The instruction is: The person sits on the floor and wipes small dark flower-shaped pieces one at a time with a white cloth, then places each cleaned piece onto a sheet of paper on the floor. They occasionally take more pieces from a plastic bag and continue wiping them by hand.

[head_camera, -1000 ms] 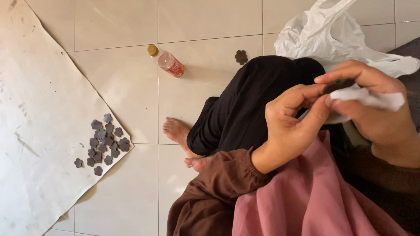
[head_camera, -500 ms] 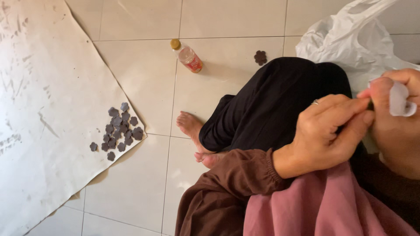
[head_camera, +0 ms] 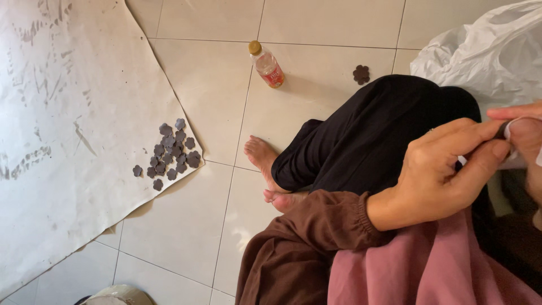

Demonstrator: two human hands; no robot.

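Note:
My left hand (head_camera: pixel 446 169) is over my lap at the right, its fingers pinched on a small dark piece (head_camera: pixel 501 131) at the frame's right edge. My right hand (head_camera: pixel 525 148) is mostly cut off by that edge; it holds a bit of white material (head_camera: pixel 515 161) against the dark piece. A brown sleeve (head_camera: pixel 316 237) covers my left forearm. My black-trousered leg (head_camera: pixel 372 135) is folded, with bare feet (head_camera: pixel 265 164) on the tiles.
A heap of several dark flower-shaped cutouts (head_camera: pixel 172 152) lies on a large stained paper sheet (head_camera: pixel 62 130) at the left. One more cutout (head_camera: pixel 361 74) and a small bottle (head_camera: pixel 266 65) lie on the tiled floor. A white plastic bag (head_camera: pixel 485 51) sits top right.
The view has swung left and down, so both hands have slid to the right edge. The right hand and its white material are now mostly out of frame.

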